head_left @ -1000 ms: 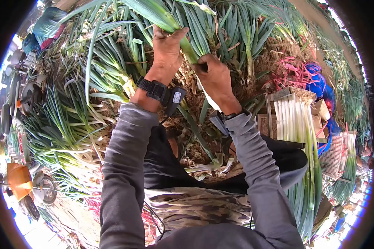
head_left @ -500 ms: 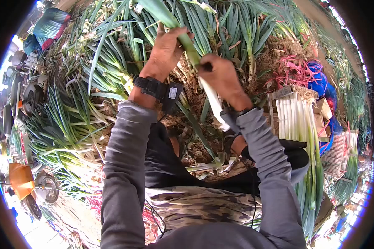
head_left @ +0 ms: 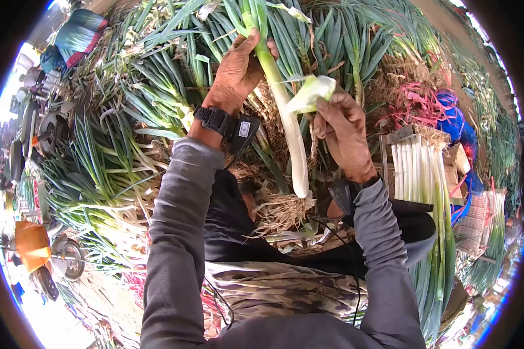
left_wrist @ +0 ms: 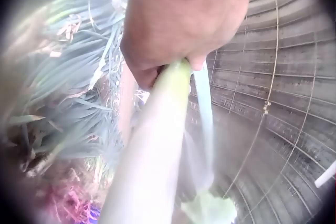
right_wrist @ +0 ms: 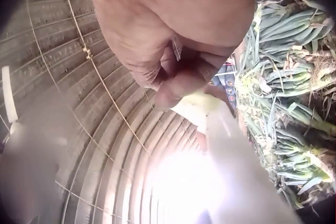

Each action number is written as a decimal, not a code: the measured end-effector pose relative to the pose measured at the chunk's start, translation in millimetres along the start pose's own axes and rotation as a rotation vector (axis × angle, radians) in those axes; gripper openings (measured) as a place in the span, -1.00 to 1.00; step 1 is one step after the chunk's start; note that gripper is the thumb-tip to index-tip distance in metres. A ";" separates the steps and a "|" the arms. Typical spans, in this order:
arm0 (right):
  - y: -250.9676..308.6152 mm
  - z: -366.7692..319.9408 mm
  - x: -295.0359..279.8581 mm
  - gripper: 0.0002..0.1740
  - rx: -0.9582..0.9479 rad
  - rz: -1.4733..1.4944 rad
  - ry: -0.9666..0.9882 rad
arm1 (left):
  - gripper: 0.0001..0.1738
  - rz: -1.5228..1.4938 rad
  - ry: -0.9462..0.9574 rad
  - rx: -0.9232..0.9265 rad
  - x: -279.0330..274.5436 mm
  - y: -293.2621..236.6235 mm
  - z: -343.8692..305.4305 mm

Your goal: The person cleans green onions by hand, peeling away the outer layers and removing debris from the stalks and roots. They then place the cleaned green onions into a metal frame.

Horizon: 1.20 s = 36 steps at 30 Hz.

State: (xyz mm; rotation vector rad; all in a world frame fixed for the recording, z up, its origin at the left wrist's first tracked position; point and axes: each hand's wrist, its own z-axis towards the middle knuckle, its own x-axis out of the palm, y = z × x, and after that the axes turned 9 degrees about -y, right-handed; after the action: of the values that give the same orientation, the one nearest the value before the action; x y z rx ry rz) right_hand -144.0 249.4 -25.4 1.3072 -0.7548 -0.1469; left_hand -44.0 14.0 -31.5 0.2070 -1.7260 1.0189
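Observation:
My left hand (head_left: 234, 72) grips a leek (head_left: 288, 125) around its green upper stalk, leaves upward and the smooth white shank slanting down toward my lap. Thin roots (head_left: 282, 212) show around its bottom end. In the left wrist view, the fingers of the left hand (left_wrist: 184, 19) wrap the pale shank (left_wrist: 149, 150). To the right of the shank, my right hand (head_left: 348, 134) pinches a pale green, peeled-off leaf sheath (head_left: 313, 93) between thumb and fingers. The right wrist view shows the right hand (right_wrist: 178, 14) from close by, with the whitish sheath (right_wrist: 220, 134) blurred below the fingertips.
Cleaned leeks (head_left: 416, 168) lie side by side in a wooden rack at my right. Untrimmed leeks (head_left: 326, 46) spread across the ground ahead, with another pile (head_left: 96, 160) at left. Pink ties (head_left: 410, 102) lie beyond the rack. Parked motorbikes with a wheel (head_left: 70, 259) line the left edge.
The right hand has moved down and right, off the shank, pulling a leaf sheath away with it. The leek now hangs more upright, its white shank exposed. The left hand keeps its grip.

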 end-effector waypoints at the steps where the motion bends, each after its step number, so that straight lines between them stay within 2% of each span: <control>1: 4.1 1.8 7.5 -0.93 -0.033 -0.002 0.017 | -0.69 -0.049 -0.003 -0.013 3.4 4.4 0.8; 3: 16.7 0.0 22.7 -0.92 0.081 0.109 0.095 | -0.64 -0.059 -0.040 -0.020 17.6 0.4 -5.5; 5: 20.5 -13.6 17.0 -0.87 0.216 -0.045 0.264 | -0.61 0.013 -0.017 0.039 0.7 -23.3 4.5; 7: 25.7 -53.3 10.0 -0.78 0.403 -0.300 0.197 | -0.62 0.058 -0.143 0.200 -22.1 -55.0 15.0; 8: 21.7 -72.5 -3.5 -0.82 0.489 -0.295 0.184 | -0.65 0.072 -0.135 0.270 -39.2 -70.6 18.7; 10: 6.1 -110.7 -36.5 -0.86 0.388 -0.362 0.177 | -0.73 0.077 -0.084 0.378 -74.2 -95.0 20.0; 11: -3.8 -125.0 -51.8 -0.88 0.290 -0.403 0.175 | -0.76 0.102 -0.175 0.453 -89.5 -102.8 21.4; 13: -20.0 -151.0 -75.5 -0.91 -0.015 -0.490 0.163 | -0.77 0.097 -0.474 0.586 -94.8 -116.6 11.8; 14: -22.0 -163.4 -82.2 -0.92 -0.075 -0.435 0.108 | -0.76 0.172 -0.595 0.648 -88.9 -121.4 1.7; 15: -9.9 -176.1 -79.7 -0.94 0.398 0.049 -0.133 | -0.75 0.186 -0.589 0.704 -95.0 -126.6 -1.6; 16: 3.2 -167.5 -64.8 -0.95 0.446 0.003 -0.261 | -0.76 0.168 -0.548 0.715 -102.2 -133.7 0.3; 18: 14.1 -139.7 -71.9 -0.86 0.619 -0.243 -0.101 | -0.76 0.177 -0.484 0.729 -100.8 -132.5 4.8; 19: 4.4 -123.7 -63.5 -0.67 0.598 -0.556 0.036 | -0.78 0.182 -0.469 0.732 -91.1 -129.8 5.4; 21: -43.1 -108.6 -66.6 -0.52 -0.174 -1.134 0.372 | -0.79 0.204 -0.446 0.734 -71.2 -117.4 -0.8; 23: -43.0 -87.5 -29.5 -0.53 -0.263 -0.954 0.226 | -0.77 0.238 -0.370 0.732 -56.3 -115.1 -6.7; 25: -22.3 -69.2 5.2 -0.59 -0.006 -0.771 0.191 | -0.76 0.199 -0.264 0.692 -56.4 -112.3 -7.7; 26: -26.0 -60.5 7.6 -0.63 -0.029 -0.776 0.217 | -0.75 0.156 -0.234 0.657 -58.3 -113.0 -4.5; 27: -29.6 -52.0 10.2 -0.67 -0.052 -0.780 0.243 | -0.75 0.143 -0.276 0.637 -52.5 -109.7 -5.9; 29: -70.3 -40.3 3.0 -0.78 -0.385 -0.956 0.424 | -0.76 0.091 -0.288 0.627 -54.6 -110.3 -1.9; 31: -45.7 -50.1 23.6 -0.82 -0.203 -1.119 0.443 | -0.78 0.083 -0.276 0.646 -63.5 -114.1 1.1; 33: -35.2 -56.5 27.3 -0.80 -0.415 -1.335 0.471 | -0.76 0.133 -0.400 0.690 -68.0 -112.4 1.3; 35: -24.5 -75.9 20.7 -0.76 -0.391 -1.234 0.479 | -0.78 0.139 -0.459 0.732 -76.2 -111.9 4.1; 36: -20.2 -88.3 11.8 -0.75 -0.367 -1.168 0.480 | -0.72 0.165 -0.545 0.782 -79.6 -113.8 6.8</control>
State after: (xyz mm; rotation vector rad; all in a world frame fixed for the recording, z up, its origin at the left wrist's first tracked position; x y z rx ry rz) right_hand -78.0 309.6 -44.3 1.2084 0.4962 -0.8252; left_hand 50.5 -87.6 -39.5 0.9209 -1.7381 1.8570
